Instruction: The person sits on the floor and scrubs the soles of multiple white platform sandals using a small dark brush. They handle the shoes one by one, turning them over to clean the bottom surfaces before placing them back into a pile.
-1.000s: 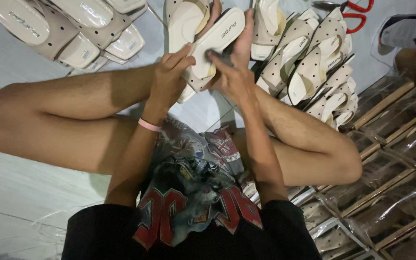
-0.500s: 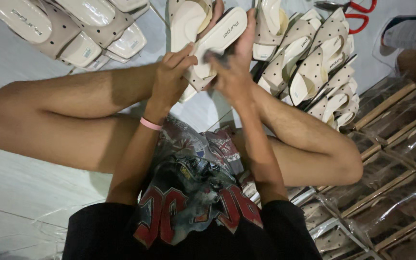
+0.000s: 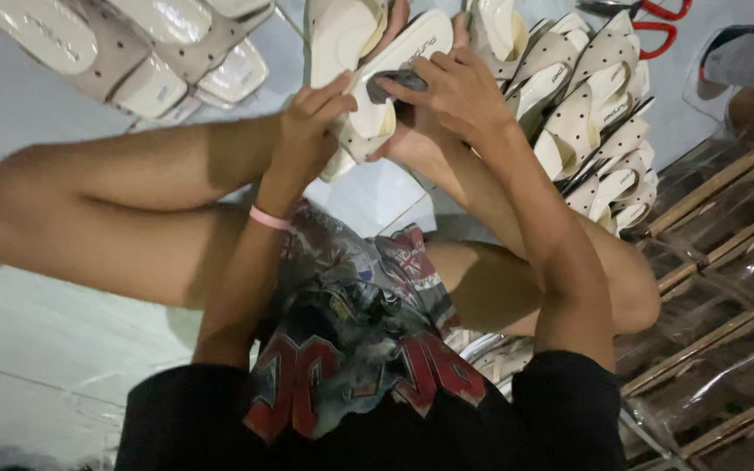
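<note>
Both hands [image 3: 377, 109] raised — fingers curled around cream sandal [image 3: 375, 83].

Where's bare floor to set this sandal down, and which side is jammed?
Bare tile floor lies at the lower left, below the bent left leg. A smaller bare patch sits under the held sandal, between the legs. The right is crowded: the row of cream sandals, then clear plastic packs. More sandals fill the upper left.

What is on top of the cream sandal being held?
A small dark object rests on the cream sandal, pressed by the right hand; fingers cover part of it.
</note>
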